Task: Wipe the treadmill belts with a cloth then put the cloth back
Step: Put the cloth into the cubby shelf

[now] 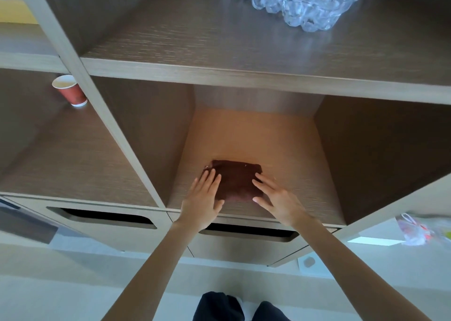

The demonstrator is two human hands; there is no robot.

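Note:
A folded dark brown cloth (235, 179) lies flat on the floor of the middle shelf compartment (305, 174), near its front edge. My left hand (203, 197) rests with straight fingers on the cloth's left edge. My right hand (277, 198) lies with spread, straight fingers against the cloth's right edge. Neither hand curls round the cloth. No treadmill is in view.
A red paper cup (70, 90) stands in the compartment to the left. Clear plastic bottles in wrap (300, 1) sit on the shelf above. Two drawers with slot handles (102, 217) run below the shelf. A plastic bag (415, 230) lies at the right.

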